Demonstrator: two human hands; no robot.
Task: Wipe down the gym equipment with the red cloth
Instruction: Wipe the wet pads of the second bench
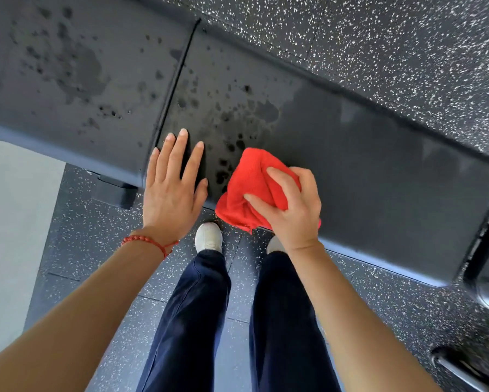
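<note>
Hands at bench pad (379,171) near edge: left hand (171,193) flat, right hand (291,207) gripping red cloth (251,179)

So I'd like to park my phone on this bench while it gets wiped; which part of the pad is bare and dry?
The pad looks bare and smooth right of the red cloth, out to its rounded end. Crowded and spotted: around the left hand, right hand and seam, and the pad left of it.

Dark rubber floor (393,46) speckled white; two white shoes (208,237) below navy trouser legs (186,321); a red beaded bracelet (150,241).
</note>
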